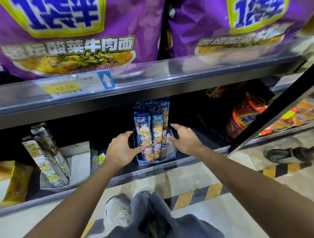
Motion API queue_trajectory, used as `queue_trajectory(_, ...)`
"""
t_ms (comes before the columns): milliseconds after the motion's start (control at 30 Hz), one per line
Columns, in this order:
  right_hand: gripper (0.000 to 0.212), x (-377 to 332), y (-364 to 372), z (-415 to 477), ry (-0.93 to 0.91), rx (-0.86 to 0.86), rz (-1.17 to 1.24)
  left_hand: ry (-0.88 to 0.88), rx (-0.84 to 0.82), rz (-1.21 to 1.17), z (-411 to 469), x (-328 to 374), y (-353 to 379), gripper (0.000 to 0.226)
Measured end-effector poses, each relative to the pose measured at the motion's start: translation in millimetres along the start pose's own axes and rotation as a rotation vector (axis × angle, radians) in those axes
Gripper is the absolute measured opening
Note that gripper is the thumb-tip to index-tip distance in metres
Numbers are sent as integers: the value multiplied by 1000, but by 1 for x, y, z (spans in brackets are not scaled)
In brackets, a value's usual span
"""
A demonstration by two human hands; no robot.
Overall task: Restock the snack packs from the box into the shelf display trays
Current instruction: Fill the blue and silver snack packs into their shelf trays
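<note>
Because the shelf (43, 196) has only a low lip at 6 o'clock and the upper shelf (153, 86) hangs close above the pack tops, a tug on the tray (145, 162) could tip its tall upright packs (150, 134) forward or snag them at 12 o'clock. Dark open room lies at 3 and 9 o'clock of the tray, whose side walls the left hand (123, 149) and right hand (185, 141) each grip with curled fingers, holding no loose pack; the box is out of view.

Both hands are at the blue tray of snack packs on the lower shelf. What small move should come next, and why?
Probably slide the blue tray back and square it: the left hand and right hand hold its sides, the blue packs already stand upright inside, and it sits near the shelf's front edge.
</note>
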State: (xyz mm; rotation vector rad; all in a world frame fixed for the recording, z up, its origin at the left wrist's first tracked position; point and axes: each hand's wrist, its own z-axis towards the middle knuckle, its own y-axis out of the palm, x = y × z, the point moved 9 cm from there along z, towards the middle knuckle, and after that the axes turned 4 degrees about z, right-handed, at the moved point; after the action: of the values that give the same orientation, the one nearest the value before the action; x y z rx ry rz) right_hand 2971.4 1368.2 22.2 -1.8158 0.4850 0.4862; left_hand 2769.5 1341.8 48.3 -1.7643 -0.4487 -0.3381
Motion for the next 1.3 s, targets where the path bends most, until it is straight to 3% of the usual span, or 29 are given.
queue_trajectory(367,79,-117,-23,-103,-258,-121,-213,-22,2,240,-88,-14,-99,94)
queue_trajectory(667,85,-269,1,-189,-541,-216,-315,-308,190,304,-231,-119,-213,96)
queue_trajectory(1000,81,-470,118,-304,-941,-392,-419,-769,424,158,-447,-276,-287,98)
queue_trajectory(1300,80,-590,242,-399,-1194,-521,-553,-1017,490,121,-571,-379,-289,90)
